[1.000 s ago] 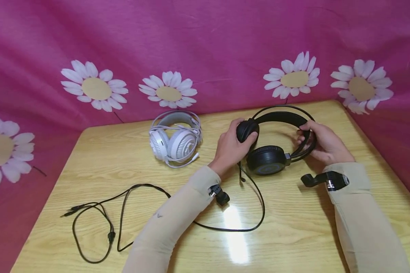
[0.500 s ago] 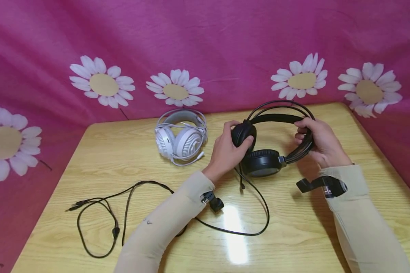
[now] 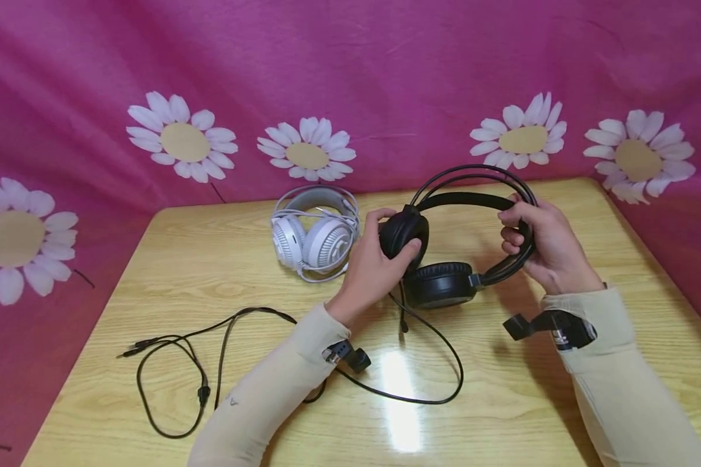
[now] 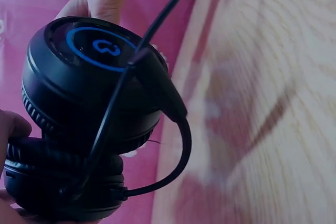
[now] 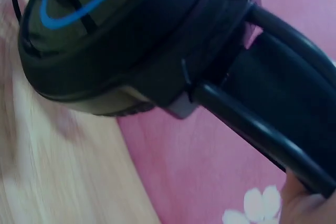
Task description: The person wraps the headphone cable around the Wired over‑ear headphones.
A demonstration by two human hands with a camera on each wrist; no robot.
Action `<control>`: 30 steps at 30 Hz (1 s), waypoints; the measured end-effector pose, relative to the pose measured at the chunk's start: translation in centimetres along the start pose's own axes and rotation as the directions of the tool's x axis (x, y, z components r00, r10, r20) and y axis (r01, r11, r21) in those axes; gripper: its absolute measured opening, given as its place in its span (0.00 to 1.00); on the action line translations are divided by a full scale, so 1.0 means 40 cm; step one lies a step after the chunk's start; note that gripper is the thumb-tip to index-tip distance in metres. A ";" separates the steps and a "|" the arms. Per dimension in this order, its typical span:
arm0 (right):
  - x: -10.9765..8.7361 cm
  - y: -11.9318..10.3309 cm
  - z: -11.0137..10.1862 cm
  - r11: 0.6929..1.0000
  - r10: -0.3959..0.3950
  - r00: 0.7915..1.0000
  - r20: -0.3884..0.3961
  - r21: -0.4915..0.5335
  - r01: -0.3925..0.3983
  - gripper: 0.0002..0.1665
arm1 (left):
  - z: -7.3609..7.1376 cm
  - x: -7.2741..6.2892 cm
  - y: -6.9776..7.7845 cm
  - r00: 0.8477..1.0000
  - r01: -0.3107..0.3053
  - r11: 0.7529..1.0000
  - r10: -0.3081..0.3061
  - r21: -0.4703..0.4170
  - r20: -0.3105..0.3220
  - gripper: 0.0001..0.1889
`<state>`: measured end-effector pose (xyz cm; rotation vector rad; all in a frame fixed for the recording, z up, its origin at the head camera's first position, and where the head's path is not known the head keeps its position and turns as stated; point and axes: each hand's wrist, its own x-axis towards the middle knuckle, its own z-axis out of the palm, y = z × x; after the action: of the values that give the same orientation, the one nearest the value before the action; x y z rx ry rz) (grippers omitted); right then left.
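Note:
Both hands hold a black headset [image 3: 442, 285] above the right half of the table. The left hand [image 3: 369, 267] grips its left ear cup, thumb on the near side and fingers around the back. At the headband's right side, the right hand [image 3: 552, 243] curls its fingers and thumb round the band. The other ear cup [image 4: 89, 72], with a blue ring and logo on its outer face, hangs free between the hands. A thin microphone boom [image 3: 404, 318] points down below the cups. The headset's black cable [image 3: 455, 363] runs down to the table and passes under the left forearm.
A white headset [image 3: 318, 237], its cord wound round it, sits at the table's back, left of the left hand. The cable's looped end with plugs [image 3: 146, 344] lies on the left of the wooden table [image 3: 222, 259]. A pink flowered cloth [image 3: 385, 84] hangs behind.
The black headset has risen from the tabletop and shifted a little left, tilting slightly, with both hands keeping their grip. The head view has also shifted somewhat.

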<state>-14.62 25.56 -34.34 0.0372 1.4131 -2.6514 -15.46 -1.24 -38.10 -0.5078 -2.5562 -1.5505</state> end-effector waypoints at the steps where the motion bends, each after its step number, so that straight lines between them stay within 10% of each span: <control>1: -0.003 0.003 0.009 1.000 -0.015 1.000 0.005 0.011 0.015 0.12 | -0.006 -0.003 -0.001 1.000 -0.006 1.000 0.006 -0.008 -0.005 0.31; 10: -0.019 0.027 0.087 0.979 -0.122 0.991 0.053 0.170 0.111 0.19 | -0.049 -0.022 -0.007 0.997 -0.030 0.997 0.025 -0.073 -0.069 0.32; 30: -0.031 0.030 0.239 0.988 -0.141 0.987 0.074 0.073 0.135 0.14 | -0.192 -0.028 0.022 0.976 -0.118 0.988 0.098 -0.097 -0.193 0.31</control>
<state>-12.84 17.12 -29.87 -0.1628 1.3469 -2.7776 -14.71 -7.86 -34.04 -0.4786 -2.2773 -1.6215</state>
